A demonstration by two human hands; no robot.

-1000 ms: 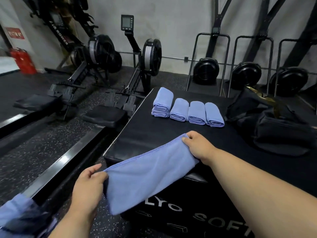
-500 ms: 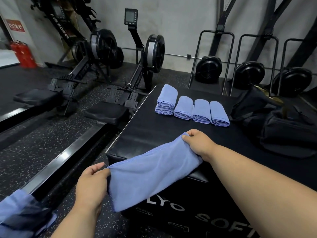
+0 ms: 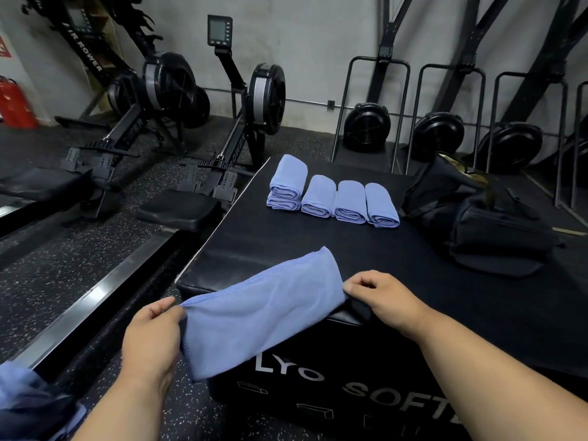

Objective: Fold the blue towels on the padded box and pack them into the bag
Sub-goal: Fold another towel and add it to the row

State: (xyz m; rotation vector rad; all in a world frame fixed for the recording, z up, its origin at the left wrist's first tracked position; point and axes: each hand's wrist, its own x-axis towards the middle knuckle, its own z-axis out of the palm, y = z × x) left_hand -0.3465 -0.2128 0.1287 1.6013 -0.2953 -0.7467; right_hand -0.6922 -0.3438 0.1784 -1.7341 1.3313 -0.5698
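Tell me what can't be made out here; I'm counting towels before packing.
- Bag, head view: its opening faces away, so its contents are hidden.
- Blue cloth, bottom left: cut off by the frame edge; can't tell if it's a towel.
- Held towel: draped over the padded box edge, layers unclear.
- Left stack: seemingly two, uncertain.

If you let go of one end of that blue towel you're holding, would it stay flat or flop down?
Probably flop. The blue towel already sags between the left hand and the right hand, and its lower edge droops over the padded box front. It looks thin and light, since fingertip pinches hold it. It seems unlikely to slide, being soft cloth.
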